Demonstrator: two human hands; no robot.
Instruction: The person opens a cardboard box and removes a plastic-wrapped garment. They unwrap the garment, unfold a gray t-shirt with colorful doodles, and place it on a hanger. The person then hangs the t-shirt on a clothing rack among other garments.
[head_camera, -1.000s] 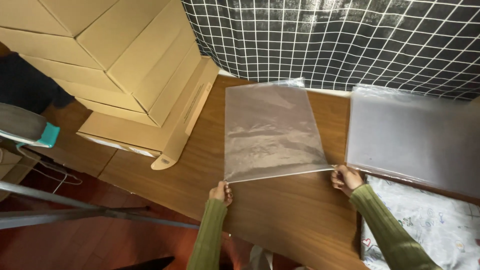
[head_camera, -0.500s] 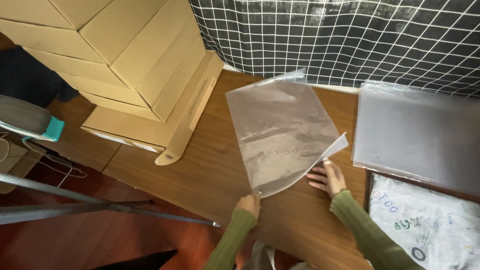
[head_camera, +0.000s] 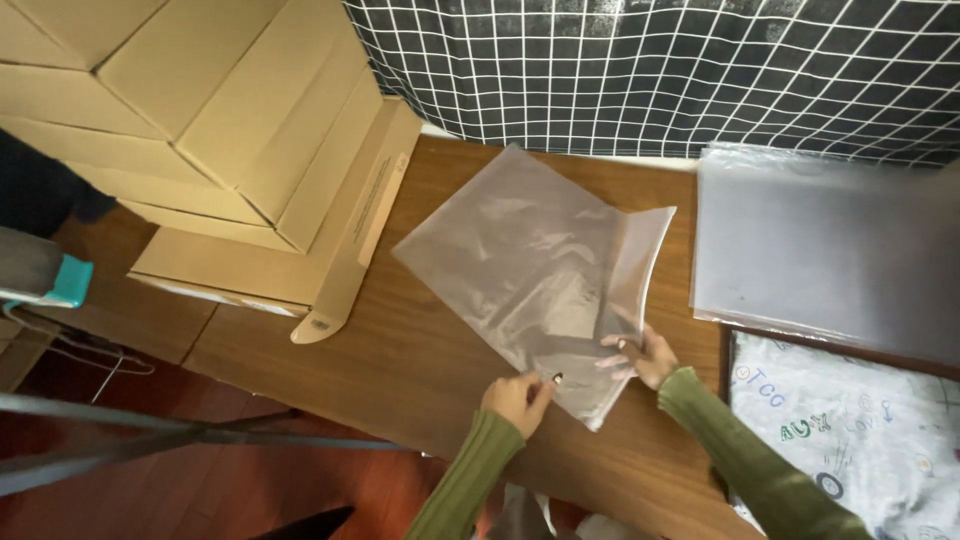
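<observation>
A clear plastic bag (head_camera: 520, 265) lies at an angle on the wooden table (head_camera: 420, 350), its open flap folded up at the right. My left hand (head_camera: 518, 398) pinches the bag's near edge. My right hand (head_camera: 640, 352) presses on the bag near its mouth, fingers spread, partly under the raised flap. Both arms wear green knitted sleeves.
A stack of flat cardboard boxes (head_camera: 220, 150) fills the table's left side. A pile of clear plastic bags (head_camera: 820, 250) lies at the right, with a white printed cloth (head_camera: 850, 430) below it. A black grid-patterned cloth (head_camera: 650, 70) hangs behind. A teal-tipped object (head_camera: 70, 285) sits at the left.
The bag has been turned from square to diagonal and its flap lifted. Both hands moved inward along the near edge, the right hand onto the bag.
</observation>
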